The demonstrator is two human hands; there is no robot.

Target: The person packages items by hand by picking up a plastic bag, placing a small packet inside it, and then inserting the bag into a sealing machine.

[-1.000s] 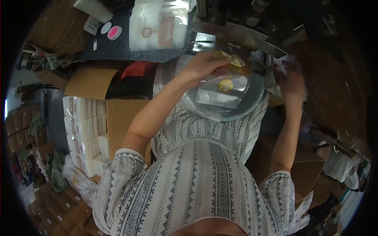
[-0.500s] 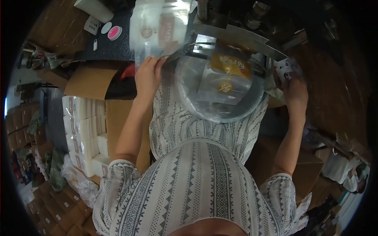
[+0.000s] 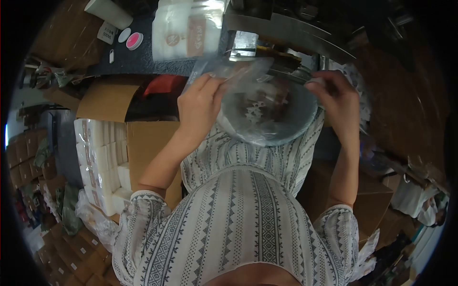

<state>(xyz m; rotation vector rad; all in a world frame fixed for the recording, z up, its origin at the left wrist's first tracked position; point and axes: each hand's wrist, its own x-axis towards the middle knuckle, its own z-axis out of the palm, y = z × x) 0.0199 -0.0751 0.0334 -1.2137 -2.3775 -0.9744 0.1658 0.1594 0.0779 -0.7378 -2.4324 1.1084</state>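
Plastic: one bag (image 3: 244, 71) between left hand (image 3: 200, 102) and right hand (image 3: 336, 97)

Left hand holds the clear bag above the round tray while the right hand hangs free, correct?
No: the right hand is not free, it grips the clear bag too. The left hand holds it above the round tray, as the head view shows.

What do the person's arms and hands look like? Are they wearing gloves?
No gloves: the left hand and right hand are bare. The arms are uncovered up to short sleeves, left sleeve and right sleeve, pale with dark zigzag and diamond stripes. No watch or bracelet shows.
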